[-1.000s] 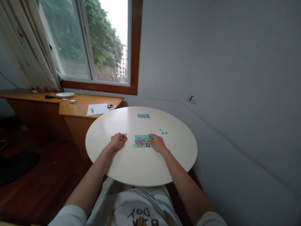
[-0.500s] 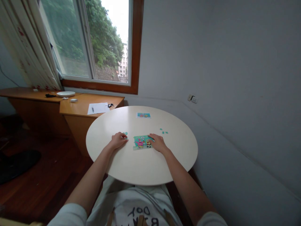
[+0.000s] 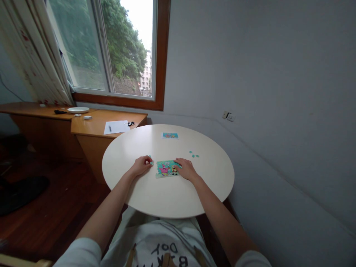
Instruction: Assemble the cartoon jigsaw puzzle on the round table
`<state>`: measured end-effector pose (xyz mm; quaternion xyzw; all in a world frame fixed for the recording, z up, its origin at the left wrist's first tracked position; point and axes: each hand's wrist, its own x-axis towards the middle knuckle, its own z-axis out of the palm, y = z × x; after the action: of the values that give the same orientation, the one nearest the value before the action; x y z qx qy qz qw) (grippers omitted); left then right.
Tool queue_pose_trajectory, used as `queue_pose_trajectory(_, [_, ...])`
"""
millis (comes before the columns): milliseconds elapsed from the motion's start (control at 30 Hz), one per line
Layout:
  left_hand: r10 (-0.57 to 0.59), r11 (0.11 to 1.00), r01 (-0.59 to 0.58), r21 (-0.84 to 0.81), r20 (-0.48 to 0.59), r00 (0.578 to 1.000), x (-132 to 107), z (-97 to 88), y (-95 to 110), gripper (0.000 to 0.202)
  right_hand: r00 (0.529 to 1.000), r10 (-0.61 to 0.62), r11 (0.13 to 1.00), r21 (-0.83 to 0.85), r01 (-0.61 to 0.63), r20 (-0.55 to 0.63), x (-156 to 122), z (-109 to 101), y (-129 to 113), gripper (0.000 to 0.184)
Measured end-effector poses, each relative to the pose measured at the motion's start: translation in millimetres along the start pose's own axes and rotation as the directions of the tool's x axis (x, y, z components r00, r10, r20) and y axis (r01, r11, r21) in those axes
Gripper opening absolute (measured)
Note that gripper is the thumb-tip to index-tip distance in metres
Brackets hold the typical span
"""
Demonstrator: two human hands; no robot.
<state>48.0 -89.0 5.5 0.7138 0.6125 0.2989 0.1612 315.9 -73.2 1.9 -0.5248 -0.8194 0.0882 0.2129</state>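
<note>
A partly assembled jigsaw puzzle with pink and yellow cartoon figures on teal lies flat on the round white table. My left hand is just left of it, thumb and fingertips pinched on a small puzzle piece. My right hand rests flat over the puzzle's right side, fingers stretched out and covering that edge. Another teal bit shows just behind the left fingertips, mostly hidden.
Several loose teal pieces lie right of the puzzle. A small picture card is near the far edge. Beyond, a wooden desk holds a paper sheet, keys and a white plate.
My left hand has shifted slightly right, bringing its piece closer to the puzzle. The puzzle has slid slightly left, with my right hand still on it.
</note>
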Motion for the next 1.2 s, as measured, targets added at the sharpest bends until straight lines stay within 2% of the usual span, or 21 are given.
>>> queue_pose_trajectory(600, [0.050, 0.999, -0.050, -0.006, 0.005, 0.999, 1.8, 10.1, 4.3, 0.022, 0.998, -0.062, 0.996, -0.060, 0.064, 0.026, -5.3, -4.4, -9.9, 0.037])
queue_pose_trajectory(1200, [0.078, 0.996, -0.079, 0.049, 0.005, 0.997, -1.3, 5.7, 9.3, 0.020, 0.998, -0.052, 0.998, -0.036, 0.053, 0.026, -5.5, -5.7, -10.2, 0.037])
